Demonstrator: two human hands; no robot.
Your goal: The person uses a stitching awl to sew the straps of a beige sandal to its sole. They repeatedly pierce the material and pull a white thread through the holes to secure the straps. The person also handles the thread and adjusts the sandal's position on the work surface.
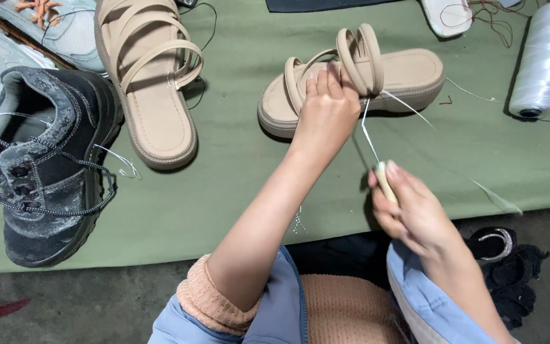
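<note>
While we work over the green cloth (237, 191), a black boot (46, 165) lies far left and a tan sandal (154, 83) beside it. Our left hand (327, 114) grips the second sandal (408, 73) by its straps, right of centre. Our right hand (412, 207) closes on an awl (377, 162), thread (408, 108) running to the straps.

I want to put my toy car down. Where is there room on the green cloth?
Bare green cloth lies between the black shoe and the left hand's arm, and right of the right hand, below the thread spool. It is crowded along the top, round both sandals.
</note>
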